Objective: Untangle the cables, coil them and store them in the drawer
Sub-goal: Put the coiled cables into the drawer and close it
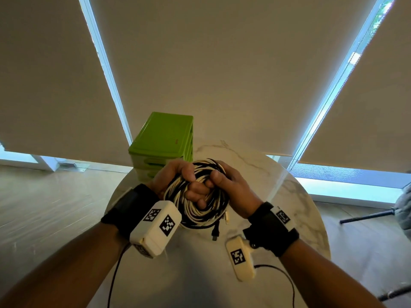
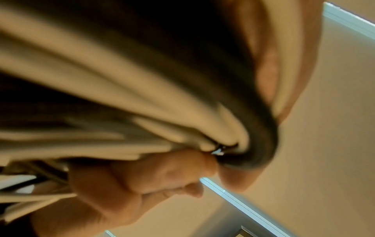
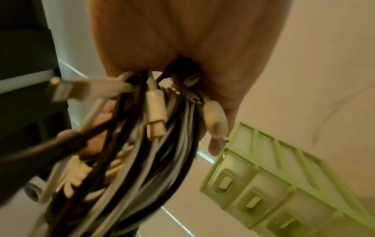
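Observation:
A coil of black and cream cables is held up above the round marble table. My left hand grips the coil's left side, fingers curled through its middle. My right hand grips the right side of the same coil. A black plug and a white plug hang from the bottom of the coil. In the right wrist view, several white connectors and black cables dangle under my palm. The left wrist view is filled by blurred cream cables under my fingers. The green drawer unit stands behind my hands, its drawers shut.
The table's front part lies below my wrists. Roller blinds and bright window strips fill the background. A dark stand leg and a grey object sit on the floor at the right.

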{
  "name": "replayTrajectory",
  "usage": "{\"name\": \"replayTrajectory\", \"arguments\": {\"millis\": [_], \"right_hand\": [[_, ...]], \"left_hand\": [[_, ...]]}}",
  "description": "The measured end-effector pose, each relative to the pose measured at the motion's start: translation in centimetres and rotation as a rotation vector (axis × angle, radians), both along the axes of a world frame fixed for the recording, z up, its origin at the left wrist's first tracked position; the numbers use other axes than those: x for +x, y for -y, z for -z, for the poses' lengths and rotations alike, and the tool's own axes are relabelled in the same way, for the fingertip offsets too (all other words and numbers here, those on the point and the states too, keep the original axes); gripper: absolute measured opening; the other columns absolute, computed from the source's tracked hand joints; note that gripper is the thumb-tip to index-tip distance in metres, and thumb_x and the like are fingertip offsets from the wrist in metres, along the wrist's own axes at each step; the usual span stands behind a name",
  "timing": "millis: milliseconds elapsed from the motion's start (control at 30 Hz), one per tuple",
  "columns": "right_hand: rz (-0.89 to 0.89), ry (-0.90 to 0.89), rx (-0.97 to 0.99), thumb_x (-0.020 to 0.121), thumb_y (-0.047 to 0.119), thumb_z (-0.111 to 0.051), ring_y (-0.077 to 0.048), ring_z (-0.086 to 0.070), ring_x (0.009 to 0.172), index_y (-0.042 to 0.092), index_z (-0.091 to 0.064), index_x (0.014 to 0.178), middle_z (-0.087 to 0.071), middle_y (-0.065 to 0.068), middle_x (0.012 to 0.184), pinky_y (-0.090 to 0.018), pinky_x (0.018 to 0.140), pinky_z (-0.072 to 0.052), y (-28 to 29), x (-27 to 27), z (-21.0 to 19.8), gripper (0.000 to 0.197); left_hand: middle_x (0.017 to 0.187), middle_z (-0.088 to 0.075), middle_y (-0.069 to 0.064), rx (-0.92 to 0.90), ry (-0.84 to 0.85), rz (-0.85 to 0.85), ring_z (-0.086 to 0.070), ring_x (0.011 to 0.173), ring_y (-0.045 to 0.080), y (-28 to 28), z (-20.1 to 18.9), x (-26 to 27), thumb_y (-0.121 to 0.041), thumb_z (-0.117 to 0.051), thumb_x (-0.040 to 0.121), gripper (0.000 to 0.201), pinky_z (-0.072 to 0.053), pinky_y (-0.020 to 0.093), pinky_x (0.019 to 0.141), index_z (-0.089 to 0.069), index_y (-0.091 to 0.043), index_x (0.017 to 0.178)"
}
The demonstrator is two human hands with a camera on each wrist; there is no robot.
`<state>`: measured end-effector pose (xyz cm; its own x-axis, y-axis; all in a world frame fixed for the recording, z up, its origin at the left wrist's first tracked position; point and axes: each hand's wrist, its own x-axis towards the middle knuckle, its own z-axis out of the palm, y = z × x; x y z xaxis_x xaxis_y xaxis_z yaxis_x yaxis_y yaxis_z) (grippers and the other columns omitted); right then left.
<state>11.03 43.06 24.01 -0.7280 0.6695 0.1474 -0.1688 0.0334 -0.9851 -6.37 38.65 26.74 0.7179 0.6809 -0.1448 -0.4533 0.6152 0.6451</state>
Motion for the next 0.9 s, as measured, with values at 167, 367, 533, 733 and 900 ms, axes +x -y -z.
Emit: {"name": "replayTrajectory", "arguments": {"millis": [167, 367, 533, 733, 900], "right_hand": [[0.065, -0.123, -0.155, 0.063, 0.057, -0.08, -0.018, -0.065, 0.079, 0.01, -0.058, 0.095, -0.066, 0.002, 0.081, -0.033, 0.074, -0.054, 1.1, -0.2, 1.1, 0.06], [0.137, -0.142, -0.188, 0.089, 0.023, -0.059, -0.021, -0.066, 0.06, 0.007, -0.058, 0.084, -0.067, -0.01, 0.071, -0.027, 0.051, -0.054, 0.7, -0.3, 0.2, 0.016], [0.211, 0.014, -0.022, 0.087, 0.021, -0.06, -0.013, -0.063, 0.058, 0.006, -0.059, 0.096, -0.067, 0.0, 0.07, -0.026, 0.059, -0.051, -1.1, -1.2, -0.9, 0.017], [0.344, 0.071, 0.115, 0.093, 0.009, -0.058, -0.007, -0.064, 0.073, 0.007, -0.06, 0.1, -0.068, 0.005, 0.079, -0.026, 0.073, -0.052, -3.8, -3.1, -3.9, 0.007], [0.438, 0.129, 0.195, 0.091, 0.014, -0.063, -0.008, -0.066, 0.072, 0.003, -0.061, 0.103, -0.068, 0.001, 0.081, -0.024, 0.069, -0.052, -4.6, -3.8, -5.4, 0.017]], "left_hand": [[0.075, -0.061, 0.01, -0.007, -0.055, -0.018, -0.061, 0.066, 0.021, -0.4, 0.6, -0.3, -0.004, -0.052, 0.073, 0.027, -0.047, 0.035, 0.083, -0.052, 0.003, 0.098], [0.091, -0.065, 0.029, -0.013, -0.042, -0.006, -0.065, 0.086, 0.039, -1.3, 0.4, -1.0, 0.003, -0.044, 0.076, 0.029, -0.046, 0.046, 0.093, -0.054, 0.011, 0.102], [0.092, -0.072, 0.019, 0.058, -0.117, 0.009, -0.07, 0.089, 0.028, -3.0, 0.0, -1.9, 0.001, -0.055, 0.072, 0.029, -0.051, 0.036, 0.093, -0.065, 0.007, 0.099], [0.068, -0.066, 0.013, 0.103, -0.196, -0.013, -0.066, 0.059, 0.023, -6.4, -3.7, -3.2, -0.003, -0.075, 0.056, 0.038, -0.057, 0.031, 0.066, -0.059, 0.003, 0.09], [0.067, -0.065, 0.015, 0.188, -0.359, -0.066, -0.065, 0.056, 0.021, -8.2, -4.5, -4.3, -0.006, -0.071, 0.05, 0.051, -0.057, 0.029, 0.059, -0.058, 0.005, 0.098]]}}
